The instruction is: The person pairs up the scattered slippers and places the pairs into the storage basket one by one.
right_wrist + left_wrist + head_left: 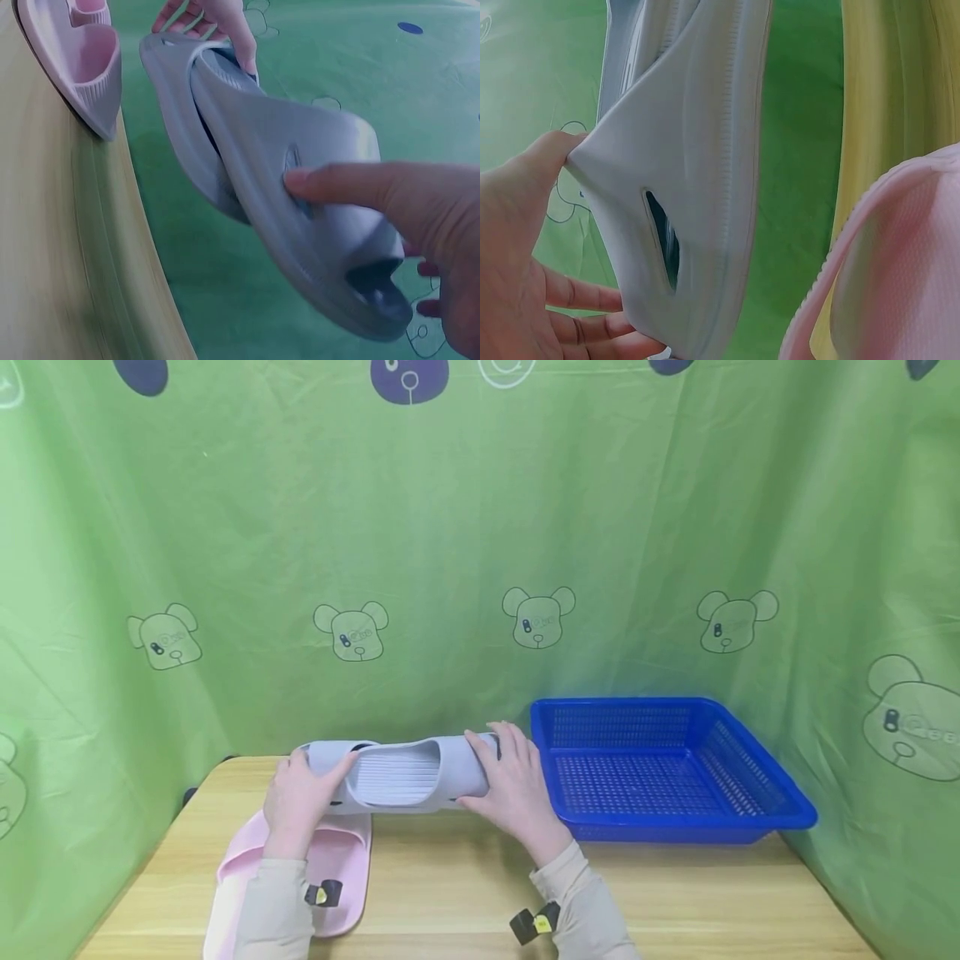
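A pair of grey slippers (397, 775), overlapping each other, is held sideways above the back of the table, between both hands. My left hand (300, 795) grips the left end, and in the left wrist view its thumb (551, 150) is at the strap's edge with the fingers curled by the sole end. At the other end my right hand (513, 783) holds the front slipper (255, 157), thumb on the slot in its strap and fingertips partly hidden behind. Pink slippers (352, 860) lie on the table, partly covered by my left forearm.
Just right of my right hand stands a blue mesh basket (750, 821) at the back of the wooden table (442, 893). A green curtain (450, 527) with bear prints hangs behind and on both sides.
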Tool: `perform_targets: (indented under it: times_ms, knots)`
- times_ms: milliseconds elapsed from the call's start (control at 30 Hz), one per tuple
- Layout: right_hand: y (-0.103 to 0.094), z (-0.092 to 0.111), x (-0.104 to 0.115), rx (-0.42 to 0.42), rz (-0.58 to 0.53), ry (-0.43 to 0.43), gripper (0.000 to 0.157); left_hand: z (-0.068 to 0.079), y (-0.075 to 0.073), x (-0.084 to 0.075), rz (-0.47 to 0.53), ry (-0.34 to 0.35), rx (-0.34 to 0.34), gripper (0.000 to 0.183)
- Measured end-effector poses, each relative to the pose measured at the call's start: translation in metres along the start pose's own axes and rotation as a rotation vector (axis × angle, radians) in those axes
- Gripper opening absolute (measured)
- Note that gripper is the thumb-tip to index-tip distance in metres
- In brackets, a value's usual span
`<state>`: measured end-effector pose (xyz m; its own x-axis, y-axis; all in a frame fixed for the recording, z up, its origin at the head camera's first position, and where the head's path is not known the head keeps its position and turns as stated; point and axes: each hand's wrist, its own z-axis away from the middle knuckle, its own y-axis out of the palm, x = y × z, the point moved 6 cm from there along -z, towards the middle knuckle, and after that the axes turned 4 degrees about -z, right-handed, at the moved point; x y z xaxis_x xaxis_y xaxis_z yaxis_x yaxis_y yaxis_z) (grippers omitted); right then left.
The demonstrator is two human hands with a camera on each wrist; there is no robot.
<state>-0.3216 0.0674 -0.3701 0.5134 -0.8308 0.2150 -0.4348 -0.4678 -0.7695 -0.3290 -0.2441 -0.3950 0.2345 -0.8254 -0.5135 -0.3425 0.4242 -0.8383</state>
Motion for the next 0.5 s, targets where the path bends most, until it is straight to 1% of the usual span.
perform_targets:
  times_ms: [133, 200, 367, 500]
  knots:
    - [0.0019, -0.0003, -0.0023, -0.001, 0.017, -0.079, 0.096, -0.0001, -0.0002, -0.0007, 0.003, 0.015, -0.003, 0.121]
    - [0.0025, -0.0003, -0.0031, 0.003, 0.002, -0.104, 0.096, 0.0, -0.0005, -0.0014, 0.005, 0.021, 0.0, 0.121]
    - [0.0036, 0.0002, -0.0033, 0.017, -0.041, -0.142, 0.095, -0.0001, -0.0004, -0.0017, 0.002, 0.025, 0.002, 0.121]
    - [0.0045, 0.0006, -0.0024, 0.011, -0.04, -0.166, 0.093, -0.0004, -0.0009, -0.001, 0.001, 0.017, -0.002, 0.121]
